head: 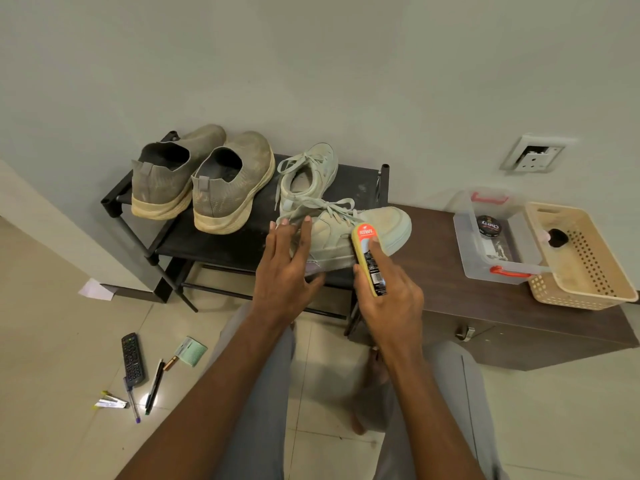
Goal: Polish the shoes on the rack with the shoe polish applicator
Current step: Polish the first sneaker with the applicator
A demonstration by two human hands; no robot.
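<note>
A black shoe rack [242,247] holds a grey knit pair, left shoe [169,174] and right shoe [235,185], with heels toward me. Beside them stands a pale laced sneaker [311,171]. A second pale sneaker [377,230] lies across the rack's right front edge, toe pointing right. My left hand [287,268] rests with straight fingers on its heel and laces. My right hand [391,299] grips a yellow shoe polish applicator [369,258] with a red top, pressed against the sneaker's side.
A brown low cabinet [450,296] on the right carries a clear box [491,233] with a polish tin [488,226] and a beige basket [585,261] with a dark brush. A remote [132,358], pens and small items lie on the tiled floor at left. A wall socket [533,154] is at right.
</note>
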